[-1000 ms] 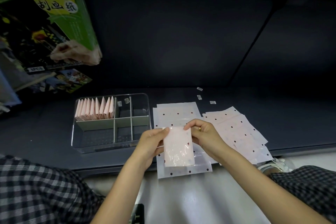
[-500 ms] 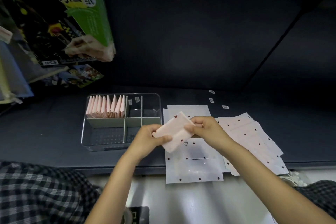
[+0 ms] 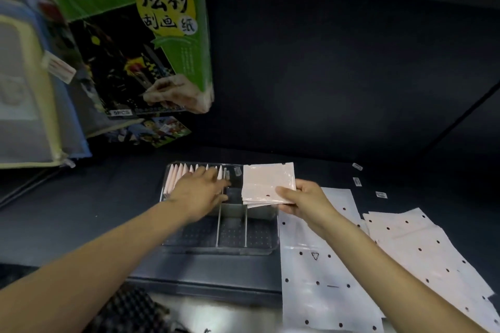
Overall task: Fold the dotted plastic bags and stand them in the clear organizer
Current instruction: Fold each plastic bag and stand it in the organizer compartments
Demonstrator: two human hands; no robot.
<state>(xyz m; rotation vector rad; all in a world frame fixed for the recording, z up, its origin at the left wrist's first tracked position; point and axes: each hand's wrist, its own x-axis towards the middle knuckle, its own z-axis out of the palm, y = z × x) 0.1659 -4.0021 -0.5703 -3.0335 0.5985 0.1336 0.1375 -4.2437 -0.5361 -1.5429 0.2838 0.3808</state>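
Pink-white folded dotted plastic bag, gripped by 2 hands 0.5 s ago, now hangs pinched in the right hand above the clear compartmented organizer at frame centre; the left hand, fingers extended, presses the standing folded bags, likely opening a slot.

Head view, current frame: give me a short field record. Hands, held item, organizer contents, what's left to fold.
left hand: fingers extended, reaching over the row of folded bags standing in the organizer's back-left compartment
right hand: pinches a folded dotted bag by its near right corner
folded bag position: held above the organizer's back-right part, not yet inserted
clear organizer: on the dark shelf; front compartments show no bags
unfolded bags: flat dotted sheets lying right of the organizer, overlapping
small labels: three, loose on the shelf behind the sheets
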